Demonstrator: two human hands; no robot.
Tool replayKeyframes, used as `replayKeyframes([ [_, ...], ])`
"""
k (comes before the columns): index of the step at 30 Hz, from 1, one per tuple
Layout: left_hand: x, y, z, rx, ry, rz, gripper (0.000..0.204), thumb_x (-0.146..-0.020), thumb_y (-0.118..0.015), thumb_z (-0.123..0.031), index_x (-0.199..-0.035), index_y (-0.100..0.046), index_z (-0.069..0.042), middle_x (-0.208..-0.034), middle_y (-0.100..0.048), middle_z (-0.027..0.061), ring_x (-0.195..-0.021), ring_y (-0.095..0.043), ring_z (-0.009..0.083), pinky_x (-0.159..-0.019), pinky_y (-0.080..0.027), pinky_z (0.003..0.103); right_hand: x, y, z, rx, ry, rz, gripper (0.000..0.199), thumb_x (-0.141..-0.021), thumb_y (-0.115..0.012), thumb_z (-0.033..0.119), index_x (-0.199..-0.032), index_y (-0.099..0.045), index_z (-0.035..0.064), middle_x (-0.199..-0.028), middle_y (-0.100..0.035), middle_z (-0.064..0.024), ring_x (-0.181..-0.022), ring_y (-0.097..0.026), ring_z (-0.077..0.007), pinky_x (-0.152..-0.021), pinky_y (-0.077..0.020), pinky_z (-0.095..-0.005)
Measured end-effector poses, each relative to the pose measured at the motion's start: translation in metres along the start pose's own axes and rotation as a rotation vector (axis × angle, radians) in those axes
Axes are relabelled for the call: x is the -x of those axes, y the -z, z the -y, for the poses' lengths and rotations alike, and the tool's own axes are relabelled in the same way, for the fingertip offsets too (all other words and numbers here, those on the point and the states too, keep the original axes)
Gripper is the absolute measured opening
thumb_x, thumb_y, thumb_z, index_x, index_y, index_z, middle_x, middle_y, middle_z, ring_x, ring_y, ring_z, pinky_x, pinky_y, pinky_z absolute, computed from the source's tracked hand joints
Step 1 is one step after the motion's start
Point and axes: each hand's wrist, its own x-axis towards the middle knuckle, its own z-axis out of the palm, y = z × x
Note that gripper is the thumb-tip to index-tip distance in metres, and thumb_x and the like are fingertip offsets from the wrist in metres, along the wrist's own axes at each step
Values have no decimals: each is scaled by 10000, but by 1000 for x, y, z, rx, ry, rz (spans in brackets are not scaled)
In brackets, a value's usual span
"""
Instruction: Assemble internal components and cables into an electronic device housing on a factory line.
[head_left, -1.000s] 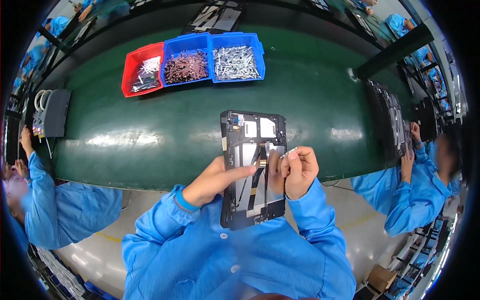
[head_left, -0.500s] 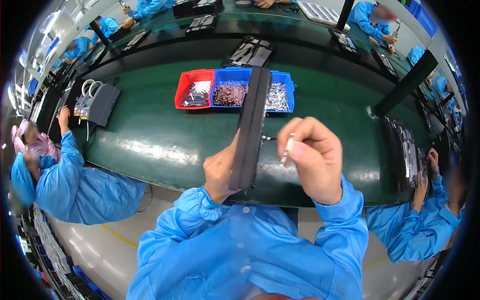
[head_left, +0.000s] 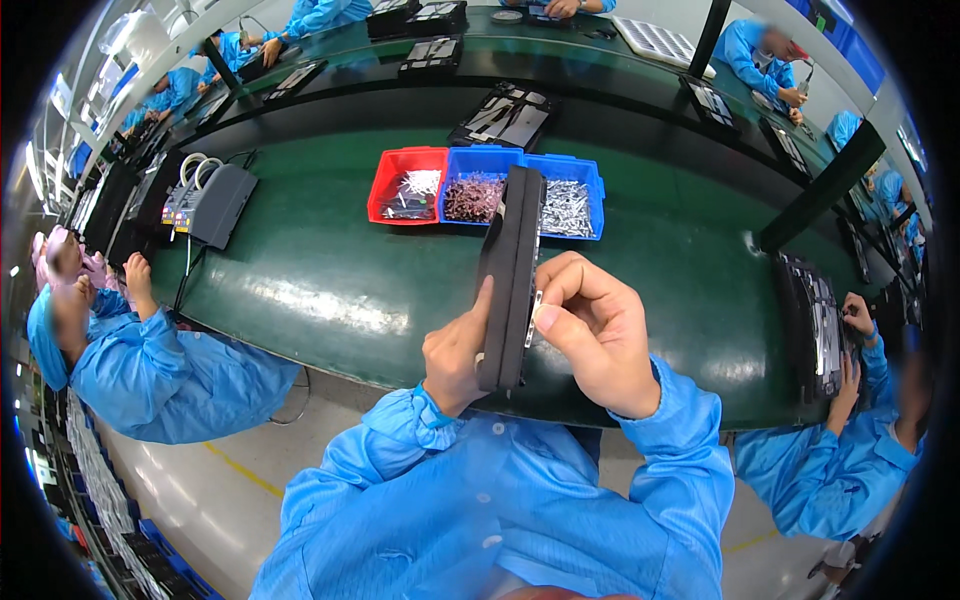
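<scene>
A thick black flat unit [head_left: 514,280] is held up on its edge above the near side of the green bench. My left hand [head_left: 455,352] grips its lower left part, fingers against the left face and some of them hidden behind it. My right hand [head_left: 605,335] pinches a small silvery metal strip [head_left: 534,315] between thumb and index finger. The strip is against or very close to the unit's right side; contact cannot be made out. The face on that side is turned too far edge-on to read.
Beyond my hands stand a red bin [head_left: 374,195] and two blue bins [head_left: 600,205] of small parts. Behind them lies another flat unit [head_left: 507,112]. A grey box [head_left: 222,205] sits left. A black post [head_left: 825,185] rises right, near a co-worker's unit [head_left: 812,330]. Co-workers flank me.
My right hand has moved left with the metal strip, bringing it to the unit's right side. The whole view has shifted slightly, so the bins sit lower and further right.
</scene>
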Motion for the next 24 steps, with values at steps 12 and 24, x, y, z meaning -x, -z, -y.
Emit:
replayKeyframes([
  [12, -3, 5, -6, 0, 10, 4, 774, -800, -827, -139, -1474, -549, 118, -927, -764, 156, -733, -759, 252, -651, -588, 340, 4, -2, 2, 46, -79, 10, 96, -945, -672, 31, -888, -597, 22, -1109, -550, -70, -942, -531, -99, -818, -471, -255],
  [24, -3, 6, -6, 20, -18, 14, 794, -789, -842, -145, -1473, -544, 126, -864, -750, 132, -692, -745, 230, -625, -575, 333, 3, 4, -4, 21, -30, 61, 48, -944, -660, 4, -919, -619, 5, -1066, -596, -88, -898, -591, -129, -783, -501, -293],
])
